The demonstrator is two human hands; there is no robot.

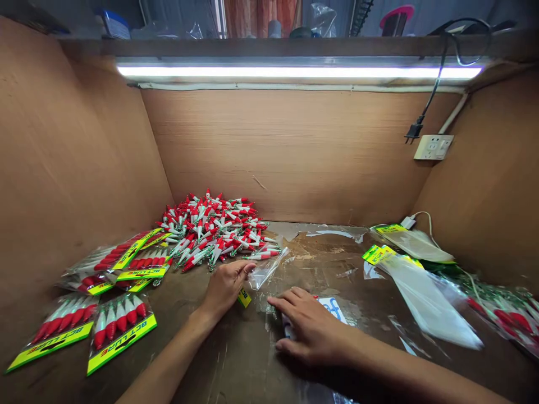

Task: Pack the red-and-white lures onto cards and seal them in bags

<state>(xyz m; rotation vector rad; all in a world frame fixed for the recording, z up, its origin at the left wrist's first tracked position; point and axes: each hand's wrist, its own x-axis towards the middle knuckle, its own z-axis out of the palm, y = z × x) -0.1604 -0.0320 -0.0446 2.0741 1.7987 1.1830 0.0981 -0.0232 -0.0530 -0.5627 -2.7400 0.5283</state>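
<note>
My left hand [225, 286] pinches the edge of a clear plastic bag [266, 268] with a yellow header; a red-and-white lure lies at the bag's mouth. My right hand [309, 328] rests flat, fingers spread, pressing on clear film and a white card [336, 308] on the brown table. A big heap of loose red-and-white lures [213, 230] lies just beyond the left hand.
Packed lure bags with yellow-green labels [120, 328] lie at the left, several more behind them [126, 261]. Empty bags [421, 292] are stacked at the right, beside more packed lures [511, 317]. Brown walls enclose the desk; a wall socket [433, 147] and lamp [295, 72] are above.
</note>
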